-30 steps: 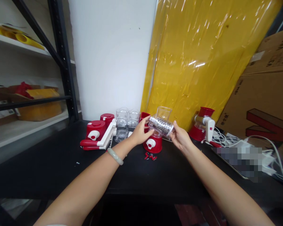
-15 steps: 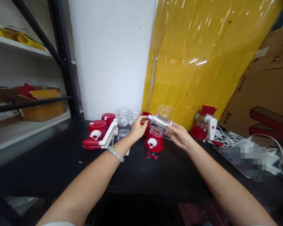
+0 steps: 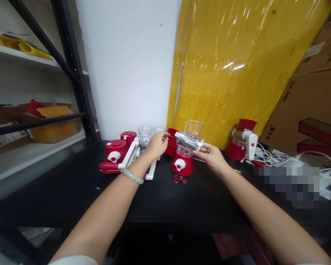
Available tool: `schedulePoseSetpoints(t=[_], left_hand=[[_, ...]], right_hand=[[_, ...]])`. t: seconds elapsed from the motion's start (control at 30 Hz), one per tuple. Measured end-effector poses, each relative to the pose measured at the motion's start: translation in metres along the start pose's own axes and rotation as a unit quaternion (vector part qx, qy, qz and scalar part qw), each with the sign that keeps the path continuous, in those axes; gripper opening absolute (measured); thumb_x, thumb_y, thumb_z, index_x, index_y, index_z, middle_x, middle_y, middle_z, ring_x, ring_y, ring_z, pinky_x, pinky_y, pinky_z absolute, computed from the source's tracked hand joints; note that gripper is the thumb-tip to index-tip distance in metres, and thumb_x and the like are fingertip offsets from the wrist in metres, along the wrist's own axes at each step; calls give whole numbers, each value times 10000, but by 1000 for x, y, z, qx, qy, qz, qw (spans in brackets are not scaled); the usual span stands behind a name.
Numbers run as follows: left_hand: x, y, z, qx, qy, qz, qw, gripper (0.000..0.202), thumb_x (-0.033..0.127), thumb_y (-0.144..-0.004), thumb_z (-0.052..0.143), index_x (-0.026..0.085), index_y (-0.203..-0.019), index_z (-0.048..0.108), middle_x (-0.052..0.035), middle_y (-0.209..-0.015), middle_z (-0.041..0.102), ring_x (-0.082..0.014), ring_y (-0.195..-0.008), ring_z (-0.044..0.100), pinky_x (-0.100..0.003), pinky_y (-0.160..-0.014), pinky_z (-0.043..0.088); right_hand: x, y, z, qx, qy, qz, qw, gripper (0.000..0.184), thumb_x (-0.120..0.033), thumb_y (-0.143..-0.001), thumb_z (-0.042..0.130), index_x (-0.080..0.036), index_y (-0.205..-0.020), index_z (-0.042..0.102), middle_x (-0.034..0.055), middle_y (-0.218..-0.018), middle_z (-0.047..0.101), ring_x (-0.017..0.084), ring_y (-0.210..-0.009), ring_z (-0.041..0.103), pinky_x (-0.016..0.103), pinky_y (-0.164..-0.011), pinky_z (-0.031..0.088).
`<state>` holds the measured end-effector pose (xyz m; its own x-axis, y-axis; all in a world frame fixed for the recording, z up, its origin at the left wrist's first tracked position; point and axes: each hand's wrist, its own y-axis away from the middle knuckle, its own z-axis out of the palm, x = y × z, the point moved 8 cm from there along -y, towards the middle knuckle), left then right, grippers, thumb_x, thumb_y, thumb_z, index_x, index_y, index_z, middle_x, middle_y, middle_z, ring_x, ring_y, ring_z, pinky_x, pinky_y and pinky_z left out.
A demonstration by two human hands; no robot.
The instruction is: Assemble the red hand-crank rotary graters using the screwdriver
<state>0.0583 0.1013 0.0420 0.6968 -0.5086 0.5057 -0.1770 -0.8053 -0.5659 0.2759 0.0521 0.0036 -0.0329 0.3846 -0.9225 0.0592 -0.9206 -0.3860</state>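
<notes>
A perforated metal grater drum (image 3: 190,141) with white plastic ends lies nearly level, its right end slightly lower, its cylinder studded with rows of raised holes. It is above a round, glossy red base (image 3: 182,166) that flares towards the bottom and carries a white knob (image 3: 180,165) in front. A clear, square-mouthed hopper (image 3: 194,127) rises just behind the drum; whether the drum sits inside the clear housing cannot be told. Small red and metal pieces (image 3: 180,179) lie on the matt black table (image 3: 165,206), near side of the base. To the left are smooth red bases (image 3: 116,149), white crank handles with red grips, and transparent cups (image 3: 145,129); far right stands an assembled rotary grater (image 3: 244,129).

Half a second ago the left hand (image 3: 156,146) had its fingertips at the drum's white left tip; now it has drawn off leftwards, and a gap shows between. The right hand (image 3: 212,157) keeps its place at the other end.

The right hand grips the drum's white right rim between thumb and fingers. The left hand is loosely open, fingers curved, thumb apart, palm down, a pale bracelet (image 3: 132,176) round the wrist.
</notes>
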Motion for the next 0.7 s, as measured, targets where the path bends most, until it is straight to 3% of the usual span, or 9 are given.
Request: schedulePoseSetpoints(t=[0.1, 0.2, 0.33, 0.5, 0.7], left_hand=[[-11, 4, -13, -45, -132, -69, 988, 304, 267, -880, 512, 103, -1089, 661, -213, -1074, 694, -366, -1076, 635, -524, -917, 477], [-17, 10, -13, -119, -224, -110, 961, 335, 328, -838, 580, 56, -993, 700, -285, -1069, 680, -445, -1077, 619, -566, -878, 474], [-19, 17, -2, -213, -277, -128, 928, 397, 460, -755, 678, 118, -951, 729, -232, -1048, 713, -398, -1081, 634, -477, -909, 483], [-24, 28, 13, -320, -289, -150, 890, 342, 477, -643, 751, 145, -720, 731, -147, -665, 725, -314, -782, 712, -382, -812, 529], [-17, 31, 24, -319, -290, -114, 895, 86, 227, -599, 711, 179, -559, 652, -112, -488, 651, -297, -642, 693, -354, -672, 528]], right_hand=[[0, -1, 3, -6, -48, 0, 999, 488, -267, -626, 842, -169, -1075, 678, 86, -1007, 754, 207, -960, 702, 381, -971, 482], [-2, -1, 6, -8, -91, -13, 996, 526, -281, -628, 841, -178, -1107, 651, 89, -1039, 747, 203, -969, 699, 373, -977, 477], [-3, 1, 10, -9, -112, -22, 993, 554, -297, -642, 832, -189, -1143, 621, 88, -1073, 739, 199, -993, 692, 372, -991, 472], [1, -2, 0, 45, -117, -29, 992, 553, -344, -614, 842, -189, -1101, 630, 82, -1016, 749, 208, -964, 698, 409, -989, 479], [5, -7, -24, 92, -110, -41, 989, 514, -369, -583, 855, -185, -1021, 659, 72, -917, 756, 217, -921, 704, 422, -965, 486]])
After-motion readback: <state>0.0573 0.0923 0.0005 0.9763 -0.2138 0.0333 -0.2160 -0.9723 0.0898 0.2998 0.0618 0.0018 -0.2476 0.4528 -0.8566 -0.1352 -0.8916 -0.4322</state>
